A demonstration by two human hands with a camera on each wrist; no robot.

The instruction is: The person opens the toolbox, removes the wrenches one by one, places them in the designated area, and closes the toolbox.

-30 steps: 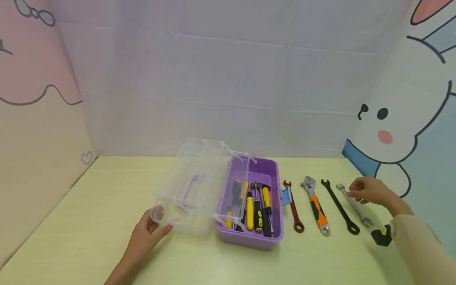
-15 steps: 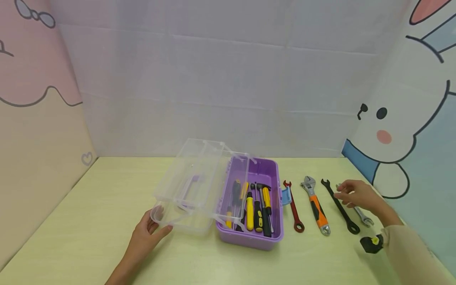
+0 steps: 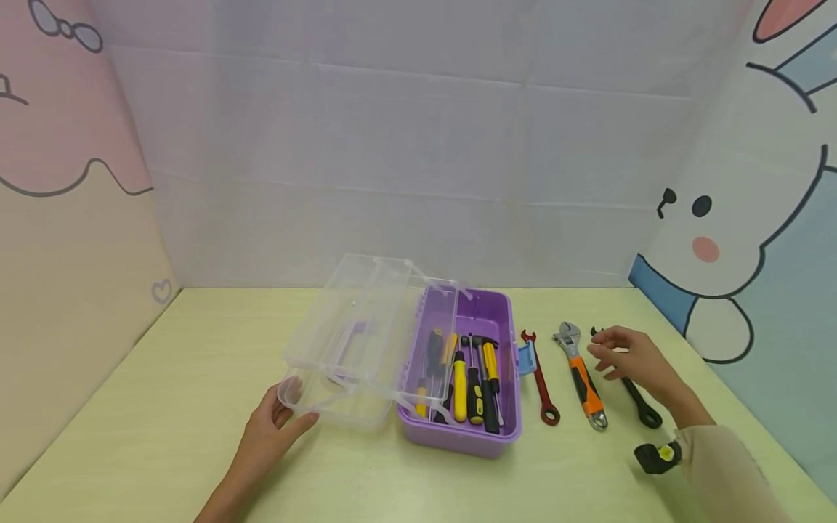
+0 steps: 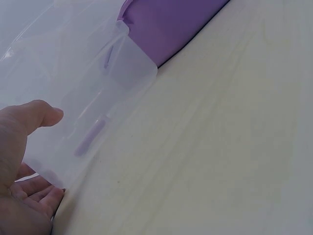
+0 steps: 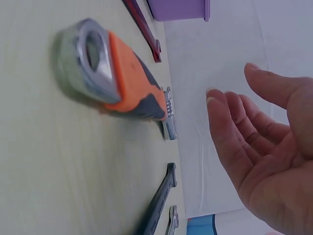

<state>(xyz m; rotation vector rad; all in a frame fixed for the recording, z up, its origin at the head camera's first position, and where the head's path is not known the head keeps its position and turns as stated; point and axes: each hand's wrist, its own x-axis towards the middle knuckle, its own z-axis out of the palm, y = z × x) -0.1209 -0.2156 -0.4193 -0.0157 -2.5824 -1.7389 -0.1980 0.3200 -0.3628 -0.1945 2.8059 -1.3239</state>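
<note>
A purple toolbox [image 3: 506, 319] stands open, with several screwdrivers [image 3: 459, 381] and a hammer inside. Its clear lid [image 3: 356, 338] is folded out to the left. My left hand [image 3: 271, 425] grips the lid's near corner [image 4: 88, 98], thumb [image 4: 41, 113] on top and fingers beneath. Right of the box lie a red wrench [image 3: 540, 378], an orange-handled adjustable wrench [image 3: 582, 378] and a black wrench [image 3: 641, 405]. My right hand [image 3: 604, 356] hovers open over the black wrench, just right of the adjustable wrench [image 5: 122, 83], holding nothing. A silver wrench tip [image 5: 171, 220] shows in the right wrist view.
A small black and yellow object [image 3: 657, 456] lies near my right sleeve. The pale yellow table [image 3: 163, 407] is enclosed by a white back wall and cartoon-printed side walls. Bare tabletop [image 4: 220, 147] stretches in front of the toolbox.
My right hand has moved left, from above the silver wrench across the black wrench toward the adjustable wrench. The left hand and the lid have stayed put.
</note>
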